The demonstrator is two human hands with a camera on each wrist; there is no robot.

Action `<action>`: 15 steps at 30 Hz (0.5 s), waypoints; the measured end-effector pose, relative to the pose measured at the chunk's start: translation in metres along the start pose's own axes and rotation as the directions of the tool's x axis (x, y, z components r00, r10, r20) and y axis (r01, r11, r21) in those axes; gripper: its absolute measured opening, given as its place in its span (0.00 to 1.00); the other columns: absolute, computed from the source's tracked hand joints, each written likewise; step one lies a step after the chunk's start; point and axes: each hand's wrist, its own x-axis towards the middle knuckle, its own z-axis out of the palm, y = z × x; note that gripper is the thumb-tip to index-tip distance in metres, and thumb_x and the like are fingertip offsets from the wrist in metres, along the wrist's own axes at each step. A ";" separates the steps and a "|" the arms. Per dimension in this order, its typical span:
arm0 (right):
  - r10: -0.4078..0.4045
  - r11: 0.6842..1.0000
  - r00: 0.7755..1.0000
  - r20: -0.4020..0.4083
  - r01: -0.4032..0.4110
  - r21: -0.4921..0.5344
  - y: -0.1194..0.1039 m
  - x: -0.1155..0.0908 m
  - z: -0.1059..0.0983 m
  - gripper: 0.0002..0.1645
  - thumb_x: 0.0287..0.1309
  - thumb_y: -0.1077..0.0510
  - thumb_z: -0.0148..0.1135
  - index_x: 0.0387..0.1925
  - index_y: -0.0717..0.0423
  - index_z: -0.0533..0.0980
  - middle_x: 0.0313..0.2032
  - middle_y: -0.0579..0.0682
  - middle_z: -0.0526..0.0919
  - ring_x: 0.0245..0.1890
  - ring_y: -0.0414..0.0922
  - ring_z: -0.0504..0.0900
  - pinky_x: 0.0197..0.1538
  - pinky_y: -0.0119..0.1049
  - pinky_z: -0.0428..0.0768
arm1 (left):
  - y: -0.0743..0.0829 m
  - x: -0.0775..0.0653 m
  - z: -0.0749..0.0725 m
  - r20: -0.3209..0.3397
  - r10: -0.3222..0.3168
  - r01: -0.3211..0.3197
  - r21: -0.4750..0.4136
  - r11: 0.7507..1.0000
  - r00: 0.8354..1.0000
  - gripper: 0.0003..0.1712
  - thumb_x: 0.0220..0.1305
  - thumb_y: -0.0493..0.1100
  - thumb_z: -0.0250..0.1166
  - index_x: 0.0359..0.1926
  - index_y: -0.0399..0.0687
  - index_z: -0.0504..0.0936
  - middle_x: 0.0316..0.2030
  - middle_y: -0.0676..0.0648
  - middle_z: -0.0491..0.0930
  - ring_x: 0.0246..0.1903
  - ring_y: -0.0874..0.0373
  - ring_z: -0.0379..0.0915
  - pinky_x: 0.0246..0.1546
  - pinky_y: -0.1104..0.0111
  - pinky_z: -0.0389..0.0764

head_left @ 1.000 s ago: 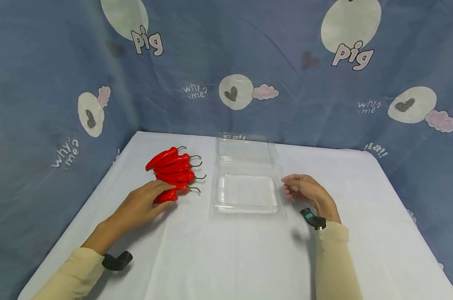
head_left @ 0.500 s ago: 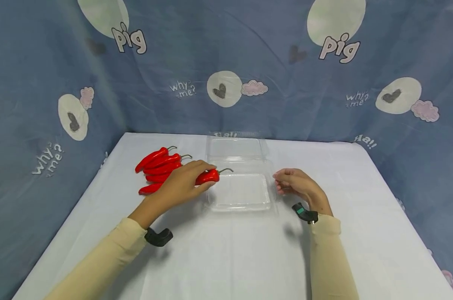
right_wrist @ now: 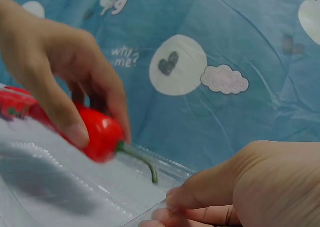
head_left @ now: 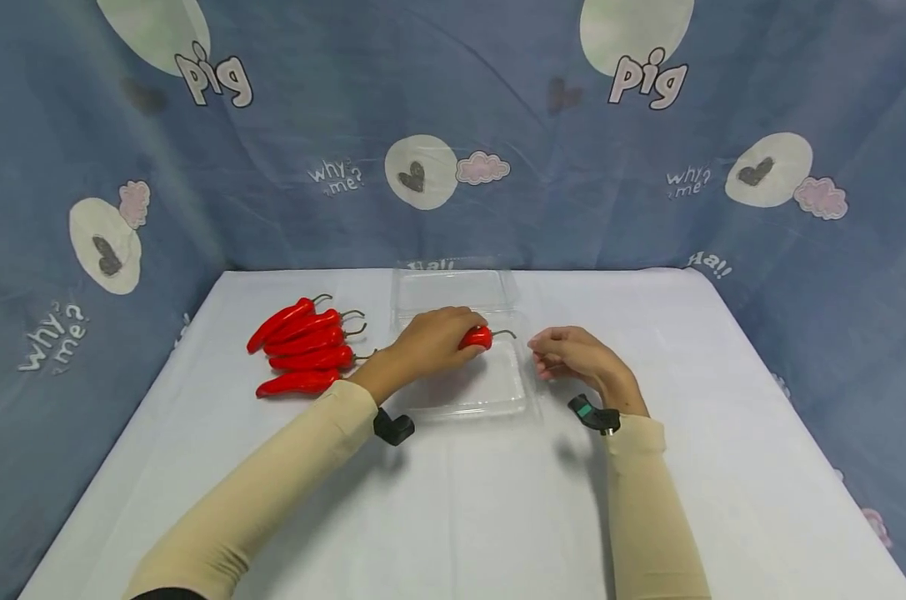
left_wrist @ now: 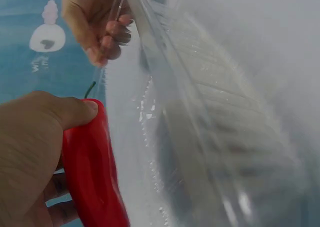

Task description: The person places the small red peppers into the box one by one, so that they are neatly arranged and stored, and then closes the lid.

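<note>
A red chili pepper [left_wrist: 92, 162] with a green stem is pinched between the thumb and fingers of my left hand [head_left: 439, 340]. That hand hovers over the near half of a clear plastic clamshell box [head_left: 490, 407], whose lid [head_left: 453, 292] lies folded back behind it. On the box's right side, my right hand [head_left: 580, 360] pinches the thin rim between thumb and fingers, as the right wrist view shows. Several more red chili peppers [head_left: 313, 340] lie in a loose row on the left, stems pointing right. My left forearm partly covers the nearest one [head_left: 297, 383].
A white cloth [head_left: 453, 500] covers the table. Behind and on the left hangs a blue printed curtain [head_left: 287, 225], close to the table's back edge. Each wrist wears a black band, such as the right one [head_left: 593, 415].
My left hand has picked up a chili pepper from the near end of the row and carried it right, over the box. The right hand stays at the rim; the head view has shifted slightly.
</note>
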 end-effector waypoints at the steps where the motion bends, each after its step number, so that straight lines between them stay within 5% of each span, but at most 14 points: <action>1: -0.001 1.000 1.000 0.001 0.001 -0.003 -0.001 0.000 0.001 0.23 0.71 0.56 0.59 0.56 0.72 0.71 0.35 0.54 0.80 0.30 0.41 0.82 0.38 0.35 0.85 | 0.000 0.003 0.002 0.012 -0.004 0.004 -0.002 1.000 1.000 0.21 0.68 0.54 0.65 0.59 0.54 0.80 0.47 0.54 0.81 0.44 0.59 0.77 0.44 0.61 0.81; 15: 0.026 1.000 0.999 -0.022 -0.026 0.000 -0.001 0.004 0.000 0.21 0.71 0.56 0.60 0.54 0.70 0.72 0.32 0.50 0.79 0.29 0.41 0.80 0.37 0.35 0.84 | 0.004 0.020 0.026 0.071 -0.033 0.030 0.052 0.998 0.997 0.17 0.66 0.54 0.68 0.52 0.54 0.82 0.40 0.55 0.83 0.39 0.59 0.78 0.40 0.61 0.80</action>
